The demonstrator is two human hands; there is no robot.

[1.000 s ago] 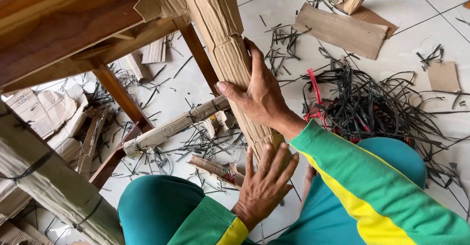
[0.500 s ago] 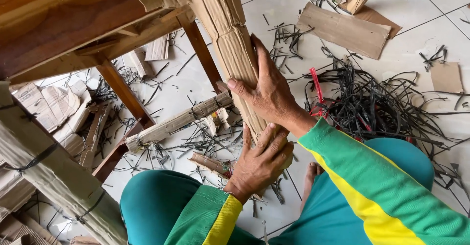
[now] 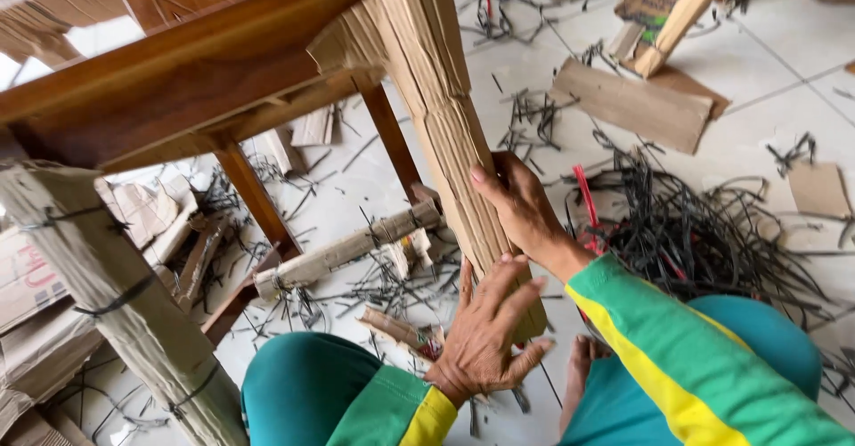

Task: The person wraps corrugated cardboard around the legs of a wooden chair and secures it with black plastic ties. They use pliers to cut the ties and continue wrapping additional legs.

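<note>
White floor tiles [image 3: 784, 81] strewn with cut black straps and cardboard scraps fill the background, and against them one table leg wrapped in corrugated cardboard [image 3: 445, 134] slants down from the wooden table frame [image 3: 187, 81] to the person's lap. Both hands are on this one wrap: the right hand [image 3: 524, 205] grips its lower part from the right side, fingers curled around the edge, while the left hand [image 3: 488, 335] lies flat against its bottom end, fingers spread and not clenched. Two knees in teal trousers [image 3: 312, 392] sit below, with green sleeves striped yellow. A second wrapped leg [image 3: 116, 294], bound by three black straps, stands at the left edge. Two bare wooden legs [image 3: 254, 196] show behind. One large heap of black straps [image 3: 704, 232] lies just right of the right hand, with a red strip [image 3: 586, 198] against it. One flat cardboard piece [image 3: 632, 103] lies further back.
</note>
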